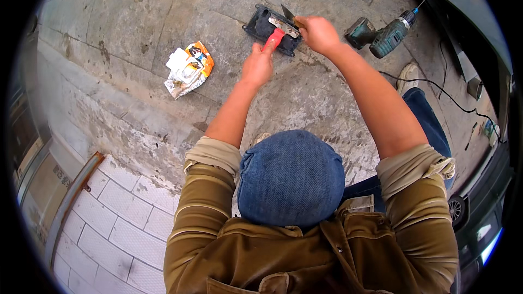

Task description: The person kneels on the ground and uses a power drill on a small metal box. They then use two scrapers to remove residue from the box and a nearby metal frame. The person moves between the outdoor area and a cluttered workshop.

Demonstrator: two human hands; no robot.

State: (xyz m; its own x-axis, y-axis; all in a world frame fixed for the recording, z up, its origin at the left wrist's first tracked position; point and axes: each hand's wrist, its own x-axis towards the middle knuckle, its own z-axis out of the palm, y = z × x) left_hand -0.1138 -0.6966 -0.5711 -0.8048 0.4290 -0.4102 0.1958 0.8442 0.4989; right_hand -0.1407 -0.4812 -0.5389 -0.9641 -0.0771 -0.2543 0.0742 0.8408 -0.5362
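Left hand [257,65] closed round red-handled scraper [280,30], blade pointing far-right across dark plate [261,22]; right hand [318,34] pinching a knife [287,13].

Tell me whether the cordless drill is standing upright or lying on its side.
Lying on its side. The green cordless drill rests flat on the stone pavement, bit pointing away, just right of the right hand; neither hand touches it.

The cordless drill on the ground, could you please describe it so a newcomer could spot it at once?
Start from the grey stone pavement ahead of the kneeling person. Just beyond the right hand, right of the dark plastic panel, lies the cordless drill on its side. Its dark green body and fitted bit are unlike anything nearby.
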